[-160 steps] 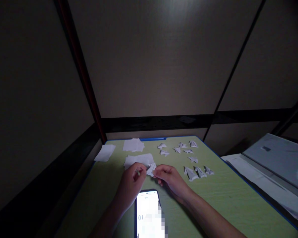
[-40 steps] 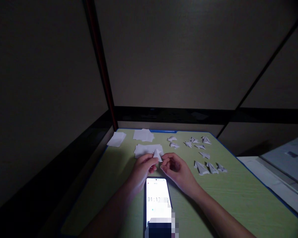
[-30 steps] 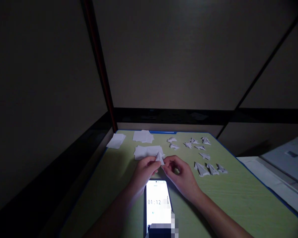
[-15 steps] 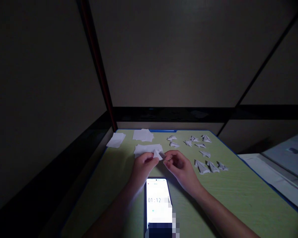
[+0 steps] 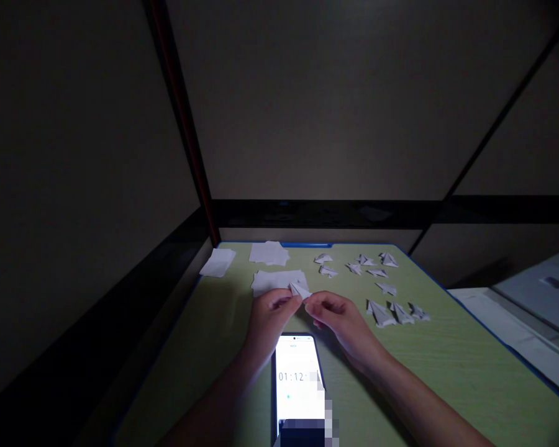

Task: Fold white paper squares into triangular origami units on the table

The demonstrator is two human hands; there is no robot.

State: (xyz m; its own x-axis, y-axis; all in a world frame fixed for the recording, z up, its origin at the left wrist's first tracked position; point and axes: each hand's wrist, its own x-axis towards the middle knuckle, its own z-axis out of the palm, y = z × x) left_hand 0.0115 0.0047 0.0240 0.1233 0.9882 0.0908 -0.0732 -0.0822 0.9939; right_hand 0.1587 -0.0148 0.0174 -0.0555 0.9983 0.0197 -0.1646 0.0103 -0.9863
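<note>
Head view, looking down over a green desk (image 5: 447, 372) with a blue edge: two bare hands meet near the middle, and between them sits a small folded paper (image 5: 299, 290), white and creased to a point. Left hand (image 5: 271, 318) has it pinched, thumb on top and fingers curled below; right hand (image 5: 339, 315) has thumb and forefinger closed on its right corner, the other fingers tucked in. Just behind the folded paper, from where I stand, lies a loose stack of white sheets (image 5: 272, 281), with a second stack (image 5: 266, 252) near the far edge and a third stack (image 5: 218, 262) at the left corner. Over to the right, ten folded pieces (image 5: 379, 313) are scattered in small groups, three of them in a row nearest the person. Below the hands a phone (image 5: 293, 360) lies face up, its bright screen showing 01:12, the lower part blurred out. Beyond the desk's right side rests a flat pale case (image 5: 540, 288) on something white, and a dark panelled wall (image 5: 307, 112) rises behind.
</note>
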